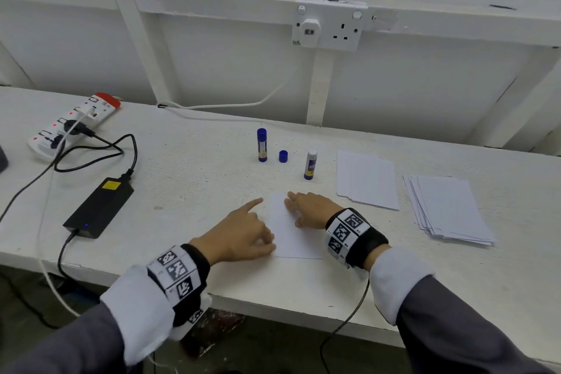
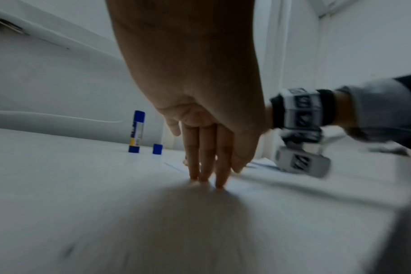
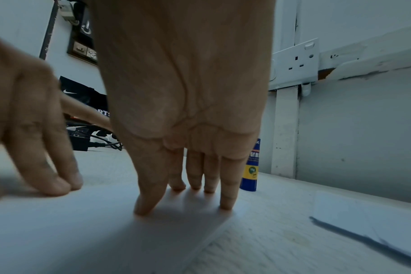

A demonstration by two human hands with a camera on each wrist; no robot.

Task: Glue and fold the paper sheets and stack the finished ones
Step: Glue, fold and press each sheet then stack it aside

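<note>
We press a folded paper sheet (image 1: 291, 234) flat on the white surface (image 1: 188, 191), near its front edge. Our right hand (image 1: 309, 209) lies on it with straight fingers (image 3: 150, 194) — released, grasping nothing. Our left hand (image 1: 243, 234) touches the sheet's left edge, its index finger pointing forward, also released. Behind stand a capped glue stick (image 1: 261, 144), a loose blue cap (image 1: 283, 156) and an uncapped glue stick (image 1: 311, 164); two paper stacks — one (image 1: 367, 179), another (image 1: 449, 209) — lie at right.

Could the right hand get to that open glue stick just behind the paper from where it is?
Probably yes: the open glue stick stands just beyond the right hand, with bare table between them.
</note>
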